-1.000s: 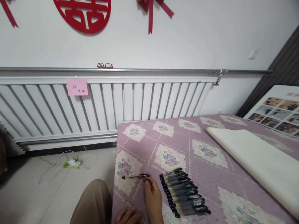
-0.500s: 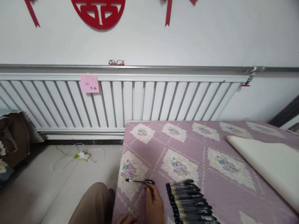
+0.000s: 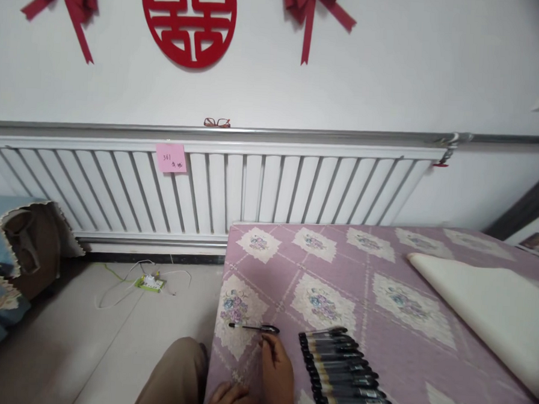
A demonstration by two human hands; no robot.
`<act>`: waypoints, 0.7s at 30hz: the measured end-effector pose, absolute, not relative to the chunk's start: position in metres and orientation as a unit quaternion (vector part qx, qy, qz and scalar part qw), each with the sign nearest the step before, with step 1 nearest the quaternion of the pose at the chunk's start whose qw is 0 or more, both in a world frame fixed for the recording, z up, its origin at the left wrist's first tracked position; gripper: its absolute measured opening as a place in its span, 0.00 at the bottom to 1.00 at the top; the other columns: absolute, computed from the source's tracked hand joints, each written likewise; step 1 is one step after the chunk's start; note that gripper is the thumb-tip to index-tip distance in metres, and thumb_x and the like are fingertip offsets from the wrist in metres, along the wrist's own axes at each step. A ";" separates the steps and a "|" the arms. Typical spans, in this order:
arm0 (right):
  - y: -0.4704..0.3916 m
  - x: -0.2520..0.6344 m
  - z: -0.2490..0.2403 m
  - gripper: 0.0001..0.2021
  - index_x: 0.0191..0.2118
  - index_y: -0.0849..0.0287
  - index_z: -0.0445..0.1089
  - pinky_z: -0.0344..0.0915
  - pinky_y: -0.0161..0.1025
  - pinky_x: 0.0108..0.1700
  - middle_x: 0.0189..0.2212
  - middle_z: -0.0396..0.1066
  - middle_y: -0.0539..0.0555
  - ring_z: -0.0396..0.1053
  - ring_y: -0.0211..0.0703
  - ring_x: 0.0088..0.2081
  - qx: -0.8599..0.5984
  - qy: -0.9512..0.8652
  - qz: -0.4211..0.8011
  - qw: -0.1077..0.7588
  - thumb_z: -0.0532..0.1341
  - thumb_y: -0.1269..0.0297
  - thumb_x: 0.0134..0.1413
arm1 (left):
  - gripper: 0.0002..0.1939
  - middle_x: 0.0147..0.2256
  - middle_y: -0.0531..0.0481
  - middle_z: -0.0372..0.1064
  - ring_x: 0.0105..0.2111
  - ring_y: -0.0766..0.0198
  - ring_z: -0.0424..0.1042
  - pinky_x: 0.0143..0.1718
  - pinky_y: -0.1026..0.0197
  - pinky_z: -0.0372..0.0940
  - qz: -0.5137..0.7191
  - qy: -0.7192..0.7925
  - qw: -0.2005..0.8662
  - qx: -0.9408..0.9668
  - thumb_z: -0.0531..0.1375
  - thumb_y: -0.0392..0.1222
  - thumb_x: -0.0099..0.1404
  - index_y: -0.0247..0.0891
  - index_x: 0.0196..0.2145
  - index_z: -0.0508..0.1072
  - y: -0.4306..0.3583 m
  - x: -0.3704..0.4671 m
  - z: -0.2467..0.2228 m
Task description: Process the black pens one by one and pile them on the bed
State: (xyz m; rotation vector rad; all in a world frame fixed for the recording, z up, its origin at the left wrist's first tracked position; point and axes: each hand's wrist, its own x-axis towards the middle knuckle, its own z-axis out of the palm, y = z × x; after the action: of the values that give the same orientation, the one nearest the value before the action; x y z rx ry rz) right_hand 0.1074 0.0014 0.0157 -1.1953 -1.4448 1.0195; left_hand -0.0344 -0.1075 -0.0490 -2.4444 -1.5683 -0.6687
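A black pen lies crosswise on the purple floral cloth, its capped end to the right. My right hand is just below that end, thumb and forefinger drawn together at the cap; whether they grip it is hard to see. At the bottom edge, near the bed-like surface's left side, my left hand rests on the cloth, fingers apart and holding nothing. Right of my right hand, several similar pens lie side by side in a slanting row.
A folded cream sheet lies at the right. Behind stands a white radiator with a pink note and glasses on the pipe above. A power strip with cables is on the floor, left of my knee.
The view has tilted up slightly, showing more of the red wall decorations. Both hands and the pens keep nearly the same places on the cloth.
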 end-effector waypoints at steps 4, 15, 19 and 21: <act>-0.008 0.115 0.017 0.12 0.35 0.55 0.75 0.71 0.42 0.44 0.35 0.77 0.55 0.74 0.48 0.38 -0.484 -0.595 0.422 0.484 0.58 0.56 0.50 | 0.08 0.45 0.65 0.73 0.42 0.68 0.70 0.47 0.66 0.61 -0.221 -0.463 0.106 -0.852 0.58 0.49 0.66 0.61 0.43 0.72 -0.107 -0.033 -0.036; -0.044 0.146 0.006 0.15 0.33 0.55 0.77 0.73 0.42 0.41 0.34 0.78 0.57 0.76 0.50 0.37 -0.471 -0.646 0.401 0.447 0.59 0.51 0.50 | 0.06 0.46 0.60 0.72 0.46 0.66 0.68 0.49 0.64 0.60 -0.232 -0.453 0.124 -0.852 0.59 0.51 0.65 0.51 0.35 0.75 -0.114 -0.026 -0.024; -0.053 0.154 0.003 0.15 0.33 0.53 0.77 0.73 0.42 0.41 0.32 0.79 0.56 0.76 0.50 0.36 -0.460 -0.667 0.380 0.447 0.59 0.49 0.50 | 0.08 0.46 0.61 0.72 0.46 0.66 0.68 0.48 0.65 0.60 -0.239 -0.455 0.134 -0.847 0.59 0.53 0.65 0.51 0.36 0.74 -0.114 -0.026 -0.021; -0.056 0.154 0.001 0.17 0.32 0.52 0.77 0.73 0.42 0.40 0.31 0.79 0.55 0.76 0.50 0.35 -0.467 -0.661 0.361 0.464 0.58 0.46 0.50 | 0.07 0.46 0.61 0.72 0.45 0.66 0.69 0.48 0.64 0.60 -0.242 -0.465 0.124 -0.843 0.59 0.53 0.64 0.53 0.36 0.75 -0.113 -0.025 -0.023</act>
State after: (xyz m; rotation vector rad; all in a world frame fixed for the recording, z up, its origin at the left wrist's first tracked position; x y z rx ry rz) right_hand 0.1542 -0.0561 0.0006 -1.1482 -1.6232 0.8870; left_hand -0.0252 -0.1130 -0.0225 -2.4561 -1.3549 -0.7041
